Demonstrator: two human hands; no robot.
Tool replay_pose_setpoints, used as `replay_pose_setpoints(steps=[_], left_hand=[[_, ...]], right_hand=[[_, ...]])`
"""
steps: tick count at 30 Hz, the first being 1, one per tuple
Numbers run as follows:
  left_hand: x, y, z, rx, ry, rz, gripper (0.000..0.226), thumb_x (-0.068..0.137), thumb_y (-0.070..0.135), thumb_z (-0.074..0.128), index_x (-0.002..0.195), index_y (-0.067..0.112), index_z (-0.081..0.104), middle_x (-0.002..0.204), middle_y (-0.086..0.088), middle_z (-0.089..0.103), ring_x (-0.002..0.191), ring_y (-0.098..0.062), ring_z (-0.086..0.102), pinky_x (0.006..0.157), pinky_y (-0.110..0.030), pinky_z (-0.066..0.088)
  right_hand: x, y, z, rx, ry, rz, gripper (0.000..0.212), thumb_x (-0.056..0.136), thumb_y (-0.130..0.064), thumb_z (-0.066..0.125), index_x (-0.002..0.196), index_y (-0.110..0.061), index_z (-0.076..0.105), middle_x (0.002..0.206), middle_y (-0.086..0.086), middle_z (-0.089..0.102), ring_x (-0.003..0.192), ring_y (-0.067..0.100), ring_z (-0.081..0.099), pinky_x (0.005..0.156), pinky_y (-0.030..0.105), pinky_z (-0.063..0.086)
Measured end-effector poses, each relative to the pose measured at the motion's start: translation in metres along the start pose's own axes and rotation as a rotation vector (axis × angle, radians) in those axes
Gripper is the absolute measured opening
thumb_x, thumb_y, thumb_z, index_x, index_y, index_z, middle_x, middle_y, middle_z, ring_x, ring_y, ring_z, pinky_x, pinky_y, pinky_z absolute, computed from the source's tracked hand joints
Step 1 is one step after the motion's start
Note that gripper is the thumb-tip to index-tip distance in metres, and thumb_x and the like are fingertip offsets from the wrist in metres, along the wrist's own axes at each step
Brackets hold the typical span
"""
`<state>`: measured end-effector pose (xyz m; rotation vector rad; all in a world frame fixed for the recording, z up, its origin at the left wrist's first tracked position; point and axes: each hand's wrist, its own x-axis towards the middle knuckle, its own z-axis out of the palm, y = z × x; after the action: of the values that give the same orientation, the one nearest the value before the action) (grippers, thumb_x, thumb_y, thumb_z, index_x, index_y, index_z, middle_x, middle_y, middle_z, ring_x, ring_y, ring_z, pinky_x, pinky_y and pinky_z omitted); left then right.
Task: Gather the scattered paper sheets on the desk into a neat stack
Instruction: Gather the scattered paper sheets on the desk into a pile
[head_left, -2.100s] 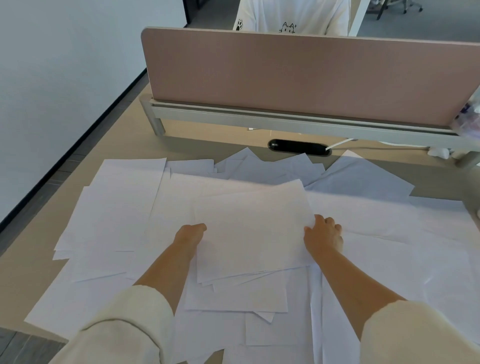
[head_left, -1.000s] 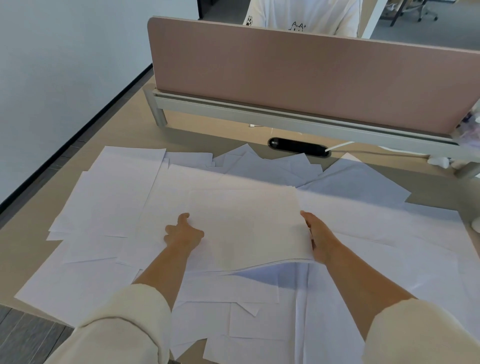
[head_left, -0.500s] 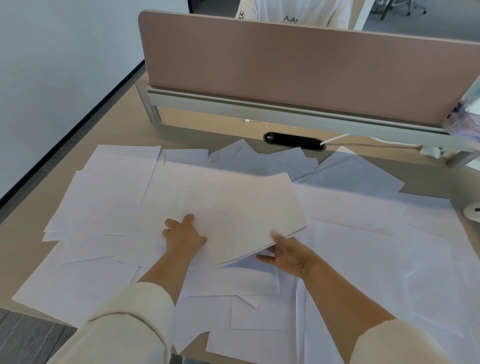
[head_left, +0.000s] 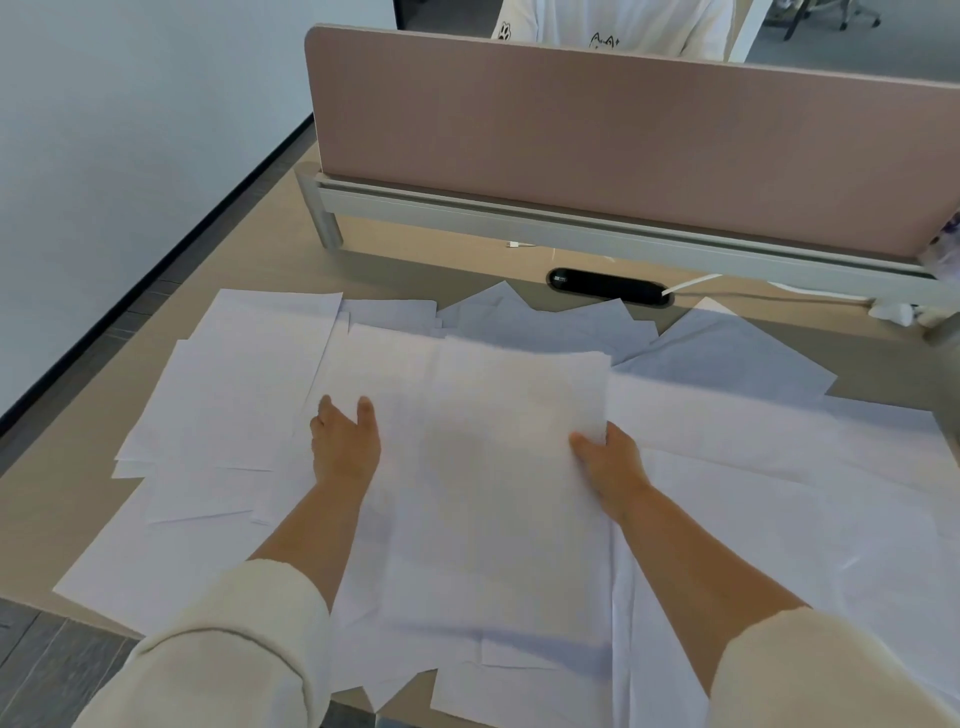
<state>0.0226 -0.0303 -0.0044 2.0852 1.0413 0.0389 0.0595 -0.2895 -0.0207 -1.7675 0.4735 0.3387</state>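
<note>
light: bright, even | shadow: soft, on far sheets (head_left: 545, 322) | blur: slight mid-frame | edges: wide-angle bend

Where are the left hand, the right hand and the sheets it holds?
left hand (head_left: 345, 449), head view, back of the hand.
right hand (head_left: 613, 460), head view, back of the hand.
sheets (head_left: 511, 478), head view, middle of the top sheet.

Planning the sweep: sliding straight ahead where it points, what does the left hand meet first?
The left hand would likely meet more loose sheets, then the divider rail.

No legible text; paper sheets (head_left: 519, 467) blank. Label on black cable grommet (head_left: 608, 285), 12 o'clock: too small to read.
</note>
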Motion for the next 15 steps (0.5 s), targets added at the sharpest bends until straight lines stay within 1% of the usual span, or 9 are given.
replay_pose_setpoints(steps=[2,3,6,7,8,9,10,12,15], left_hand=[[0.003,-0.002,0.003,0.06,-0.089,0.013,0.057,0.1,0.037,0.033,0.143,0.0,0.032,0.146,-0.021,0.037,0.134,-0.035,0.036,0.109,-0.043,0.029],[0.004,-0.004,0.006,0.098,-0.137,0.007,0.055,0.1,0.037,0.033,0.14,-0.001,0.039,0.143,-0.021,0.041,0.132,-0.035,0.04,0.107,-0.042,0.031],[0.005,-0.009,0.013,0.163,-0.211,-0.017,0.049,0.097,0.033,0.036,0.122,-0.005,0.055,0.125,-0.023,0.056,0.114,-0.038,0.053,0.095,-0.042,0.042],[0.005,-0.01,0.014,0.168,-0.217,-0.015,0.044,0.096,0.029,0.037,0.111,-0.006,0.06,0.113,-0.022,0.06,0.105,-0.038,0.056,0.087,-0.041,0.045],[0.004,-0.011,0.015,0.171,-0.22,-0.013,0.037,0.095,0.025,0.038,0.092,-0.004,0.061,0.095,-0.02,0.06,0.09,-0.036,0.057,0.076,-0.038,0.045],[0.004,-0.011,0.016,0.174,-0.216,-0.008,0.032,0.094,0.02,0.039,0.072,0.001,0.053,0.078,-0.015,0.053,0.074,-0.032,0.052,0.065,-0.034,0.04],[0.004,-0.011,0.017,0.174,-0.209,-0.001,0.032,0.092,0.016,0.039,0.061,0.007,0.041,0.068,-0.01,0.044,0.063,-0.027,0.043,0.057,-0.031,0.032],[0.005,-0.011,0.017,0.185,-0.21,0.008,0.034,0.089,0.01,0.04,0.056,0.012,0.031,0.062,-0.006,0.037,0.057,-0.024,0.034,0.052,-0.029,0.024],[0.007,-0.012,0.018,0.194,-0.229,-0.002,0.035,0.088,0.006,0.04,0.055,0.013,0.032,0.062,-0.004,0.036,0.054,-0.021,0.033,0.05,-0.028,0.023]], right_hand=[[-0.002,0.001,0.003,-0.15,0.0,-0.052,0.004,0.088,-0.012,0.056,0.09,-0.012,0.059,0.081,0.005,0.061,0.074,0.023,0.056,0.063,0.027,0.045],[-0.001,0.003,0.006,-0.185,-0.006,-0.057,0.004,0.088,-0.013,0.056,0.091,-0.011,0.059,0.08,0.004,0.059,0.074,0.023,0.055,0.061,0.026,0.042],[0.002,0.006,0.015,-0.241,-0.006,-0.069,0.016,0.09,-0.014,0.055,0.104,-0.007,0.059,0.089,0.005,0.06,0.081,0.024,0.056,0.07,0.027,0.042],[0.003,0.005,0.017,-0.246,0.009,-0.079,0.02,0.091,-0.015,0.055,0.108,-0.006,0.058,0.095,0.007,0.062,0.086,0.026,0.058,0.074,0.029,0.044],[0.005,0.003,0.018,-0.239,0.029,-0.088,0.024,0.091,-0.016,0.054,0.113,-0.006,0.057,0.102,0.009,0.063,0.092,0.028,0.059,0.079,0.031,0.046],[0.007,0.001,0.019,-0.23,0.043,-0.093,0.027,0.092,-0.017,0.054,0.117,-0.006,0.055,0.109,0.011,0.063,0.098,0.029,0.059,0.083,0.033,0.046],[0.008,-0.002,0.02,-0.224,0.044,-0.098,0.032,0.093,-0.02,0.052,0.122,-0.007,0.053,0.115,0.011,0.062,0.102,0.029,0.058,0.086,0.034,0.046],[0.01,-0.008,0.024,-0.206,0.009,-0.087,0.043,0.094,-0.026,0.051,0.134,-0.011,0.044,0.126,0.009,0.058,0.109,0.026,0.056,0.089,0.033,0.044],[0.009,-0.009,0.028,-0.082,-0.086,-0.005,0.063,0.092,-0.028,0.056,0.147,-0.016,0.025,0.143,0.005,0.044,0.126,0.024,0.046,0.099,0.032,0.037]])
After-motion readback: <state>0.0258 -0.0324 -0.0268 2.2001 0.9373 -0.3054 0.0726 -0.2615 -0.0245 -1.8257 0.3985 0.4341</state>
